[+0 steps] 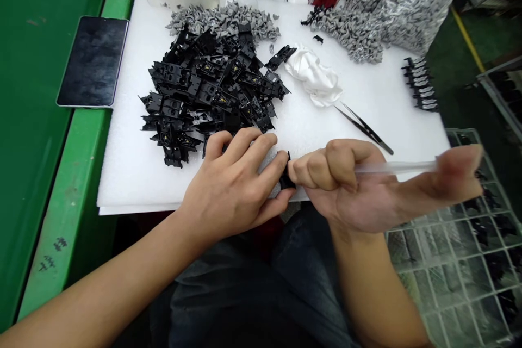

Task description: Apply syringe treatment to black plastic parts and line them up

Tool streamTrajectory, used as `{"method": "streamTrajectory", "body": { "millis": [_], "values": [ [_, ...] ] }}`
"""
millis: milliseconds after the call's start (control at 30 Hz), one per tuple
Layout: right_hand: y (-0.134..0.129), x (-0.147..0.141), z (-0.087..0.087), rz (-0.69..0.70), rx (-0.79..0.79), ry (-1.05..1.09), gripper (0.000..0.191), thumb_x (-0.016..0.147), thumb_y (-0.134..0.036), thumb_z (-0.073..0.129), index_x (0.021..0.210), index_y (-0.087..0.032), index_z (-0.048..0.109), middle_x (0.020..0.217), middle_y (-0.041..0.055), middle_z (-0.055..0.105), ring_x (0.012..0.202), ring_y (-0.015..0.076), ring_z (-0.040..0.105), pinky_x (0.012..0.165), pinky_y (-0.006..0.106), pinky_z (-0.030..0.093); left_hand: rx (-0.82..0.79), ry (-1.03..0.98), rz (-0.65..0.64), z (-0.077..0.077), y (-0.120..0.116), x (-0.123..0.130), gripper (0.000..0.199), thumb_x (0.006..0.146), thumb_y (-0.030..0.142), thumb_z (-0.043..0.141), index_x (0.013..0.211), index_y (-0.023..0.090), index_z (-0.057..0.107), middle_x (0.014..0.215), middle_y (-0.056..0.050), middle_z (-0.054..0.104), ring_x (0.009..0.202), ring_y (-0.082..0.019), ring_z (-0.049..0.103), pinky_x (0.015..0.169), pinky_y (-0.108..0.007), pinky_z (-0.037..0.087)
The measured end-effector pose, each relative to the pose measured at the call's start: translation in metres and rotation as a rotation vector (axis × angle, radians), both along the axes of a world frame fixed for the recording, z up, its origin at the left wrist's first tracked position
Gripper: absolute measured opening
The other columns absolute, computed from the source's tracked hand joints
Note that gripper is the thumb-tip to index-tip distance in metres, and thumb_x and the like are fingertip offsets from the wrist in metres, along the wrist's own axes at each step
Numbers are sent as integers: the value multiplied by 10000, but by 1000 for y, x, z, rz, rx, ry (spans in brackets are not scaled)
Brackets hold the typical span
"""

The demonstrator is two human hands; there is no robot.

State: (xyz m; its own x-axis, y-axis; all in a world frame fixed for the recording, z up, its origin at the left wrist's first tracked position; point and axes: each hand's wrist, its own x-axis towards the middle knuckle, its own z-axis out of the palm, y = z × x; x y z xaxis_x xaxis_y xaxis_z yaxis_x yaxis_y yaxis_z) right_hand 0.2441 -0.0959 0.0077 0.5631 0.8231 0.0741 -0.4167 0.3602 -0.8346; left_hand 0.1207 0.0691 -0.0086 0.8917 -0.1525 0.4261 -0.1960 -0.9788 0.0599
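Part [287, 178], black, frame centre: likely light, stiff, brittle; best held by sides. Left hand [234, 182]: fingers clamped on it; right hand [354, 196]: fingers curled round pale stick [411, 167].

The left hand [236, 185] holds a small black part [287, 178], partly hidden.

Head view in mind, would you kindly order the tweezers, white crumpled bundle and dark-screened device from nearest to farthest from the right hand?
1. Tweezers: just beyond the right hand.
2. White crumpled bundle: farther off, left of the tweezers.
3. Dark-screened device: far left.
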Motion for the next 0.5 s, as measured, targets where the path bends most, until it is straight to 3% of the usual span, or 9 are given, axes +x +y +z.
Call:
{"method": "streamTrajectory", "body": {
  "millis": [267, 400, 500],
  "values": [
    [-5, -1, -8, -80, 73, 58, 739, 834, -792, 688, 580, -249, 255, 514, -75, 180, 487, 117, 194, 590, 364, 244, 4, 2, 3, -1, 0, -1, 469, 1052, 544, 558, 1270, 152, 695, 1342, -167, 705, 1212, -378, 626, 909, -510, 408],
    [-2, -7, -13, -138, 111, 47, 752, 806, -808, 711, 583, -259, 249, 497, -70, 198, 469, 120, 176, 588, 370, 184, 8, -9, 3, 0, 0, 0, 463, 1051, 541, 559, 1258, 151, 698, 1321, -164, 713, 1197, -375, 633, 902, -501, 400],
    [0, -7, -9, -129, 66, 36, 736, 804, -805, 722, 565, -262, 286, 499, -71, 206, 475, 124, 182, 579, 371, 211, 6, -2, 1, 0, 0, 0, 466, 1054, 546, 552, 1263, 154, 693, 1326, -170, 712, 1203, -377, 630, 904, -502, 401]
  ]
}}
